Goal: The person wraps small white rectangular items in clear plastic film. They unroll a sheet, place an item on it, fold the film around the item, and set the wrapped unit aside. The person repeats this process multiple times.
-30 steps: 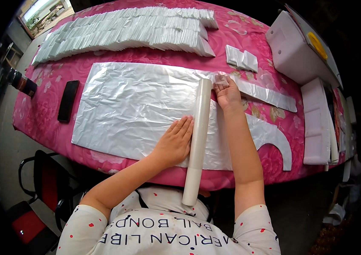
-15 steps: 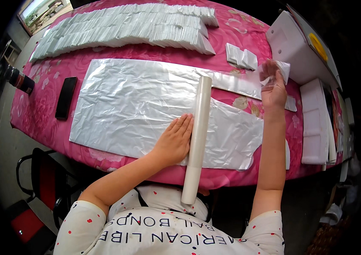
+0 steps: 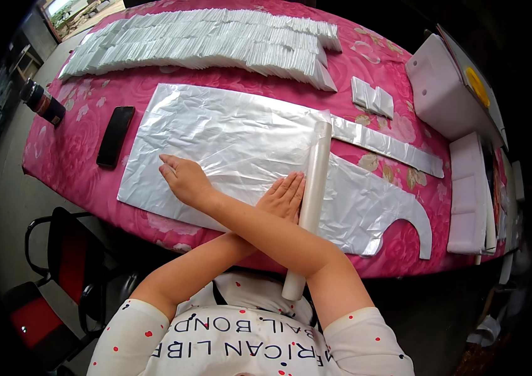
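Note:
A large, crinkled silvery-white plastic bag (image 3: 216, 125) lies flat, possibly several layers thick, with a strip-like handle and a curved handle at its right. Across it lies a pale, smooth roll (image 3: 313, 200), its near end reaching past the table edge toward my body. My left hand (image 3: 283, 195) is flat on the bag, fingers extended beside the roll's left side. Crossing over my left forearm, my right hand (image 3: 185, 179) is low over the left part of the bag with its fingers bent inward. Whatever lies between its fingertips is not clear.
Rows of folded white plastic packets (image 3: 203, 47) stand along the far side, with a small packet group (image 3: 372, 98) to their right. A black phone (image 3: 115, 136) and dark bottle (image 3: 43, 103) sit left. White foam boxes (image 3: 438, 88) stand right; a chair (image 3: 68, 257) is near left.
My right hand has swung from the far right, where it held clear film, across to the left over my left arm. My left hand stays beside the roll. The whole view has shifted slightly.

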{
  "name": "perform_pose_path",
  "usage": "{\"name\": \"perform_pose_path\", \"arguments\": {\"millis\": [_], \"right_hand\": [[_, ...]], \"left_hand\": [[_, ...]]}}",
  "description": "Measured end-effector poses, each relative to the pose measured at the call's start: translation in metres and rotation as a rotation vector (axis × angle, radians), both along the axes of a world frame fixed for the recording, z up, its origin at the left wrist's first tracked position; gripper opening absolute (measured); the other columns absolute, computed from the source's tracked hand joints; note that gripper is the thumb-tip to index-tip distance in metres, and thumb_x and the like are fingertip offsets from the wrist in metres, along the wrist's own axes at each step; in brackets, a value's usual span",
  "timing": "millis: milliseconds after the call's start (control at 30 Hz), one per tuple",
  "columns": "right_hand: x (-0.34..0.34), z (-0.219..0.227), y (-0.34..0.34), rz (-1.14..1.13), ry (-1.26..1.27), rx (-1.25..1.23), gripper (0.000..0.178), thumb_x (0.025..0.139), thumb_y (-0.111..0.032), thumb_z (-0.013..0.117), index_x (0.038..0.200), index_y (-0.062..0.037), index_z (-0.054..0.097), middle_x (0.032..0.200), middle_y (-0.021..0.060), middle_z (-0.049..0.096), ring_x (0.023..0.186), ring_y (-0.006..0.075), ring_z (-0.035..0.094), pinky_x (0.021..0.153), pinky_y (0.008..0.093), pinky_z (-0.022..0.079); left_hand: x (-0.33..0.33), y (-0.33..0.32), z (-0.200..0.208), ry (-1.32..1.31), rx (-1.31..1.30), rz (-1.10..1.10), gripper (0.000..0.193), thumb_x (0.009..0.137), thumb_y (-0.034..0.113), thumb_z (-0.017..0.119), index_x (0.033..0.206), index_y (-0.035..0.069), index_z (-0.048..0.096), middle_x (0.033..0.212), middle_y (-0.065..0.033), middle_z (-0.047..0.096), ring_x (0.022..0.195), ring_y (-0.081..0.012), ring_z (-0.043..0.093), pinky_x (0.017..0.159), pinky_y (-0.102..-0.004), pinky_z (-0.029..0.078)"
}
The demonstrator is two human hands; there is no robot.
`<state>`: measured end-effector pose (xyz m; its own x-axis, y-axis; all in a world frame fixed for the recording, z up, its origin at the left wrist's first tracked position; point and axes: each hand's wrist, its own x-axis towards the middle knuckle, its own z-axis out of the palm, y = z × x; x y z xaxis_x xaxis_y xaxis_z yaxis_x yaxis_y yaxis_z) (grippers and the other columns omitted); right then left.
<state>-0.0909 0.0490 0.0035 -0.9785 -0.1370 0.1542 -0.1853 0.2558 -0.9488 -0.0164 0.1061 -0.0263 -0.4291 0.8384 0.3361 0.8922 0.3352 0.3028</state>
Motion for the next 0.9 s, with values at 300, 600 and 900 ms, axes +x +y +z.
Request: {"name": "perform_pose_path", "arguments": {"millis": [300,600,900], "right_hand": [[0.100,0.051,0.095,0.000,0.311,0.379,0.043,0.083,-0.019,0.061,0.120,-0.0007,0.052,0.125,0.0149,0.053,0.125,0.0313,0.041,0.101,0.0422,0.034],[0.180,0.028,0.195,-0.233,0.261,0.603,0.040,0.078,-0.015,0.063,0.115,-0.0009,0.056,0.126,0.0154,0.051,0.119,0.0336,0.046,0.098,0.0418,0.037],[0.173,0.017,0.208,-0.019,0.218,0.763,0.050,0.088,-0.037,0.046,0.128,-0.0072,0.048,0.141,0.0120,0.037,0.134,0.0314,0.026,0.108,0.0423,0.020]], "left_hand": [[0.001,-0.010,0.007,-0.177,0.216,0.059,0.051,0.087,0.016,0.042,0.131,-0.007,0.035,0.137,-0.0221,0.037,0.130,-0.0326,0.033,0.107,-0.0419,0.026],[-0.072,0.034,0.041,-1.623,0.756,0.184,0.049,0.097,0.032,0.033,0.133,-0.001,0.033,0.127,-0.0109,0.048,0.102,-0.0206,0.056,0.082,-0.0302,0.045],[-0.098,0.030,0.041,-1.914,0.534,0.236,0.055,0.096,0.045,0.027,0.127,0.000,0.038,0.119,-0.0101,0.054,0.091,-0.0198,0.059,0.076,-0.0294,0.048]]}}
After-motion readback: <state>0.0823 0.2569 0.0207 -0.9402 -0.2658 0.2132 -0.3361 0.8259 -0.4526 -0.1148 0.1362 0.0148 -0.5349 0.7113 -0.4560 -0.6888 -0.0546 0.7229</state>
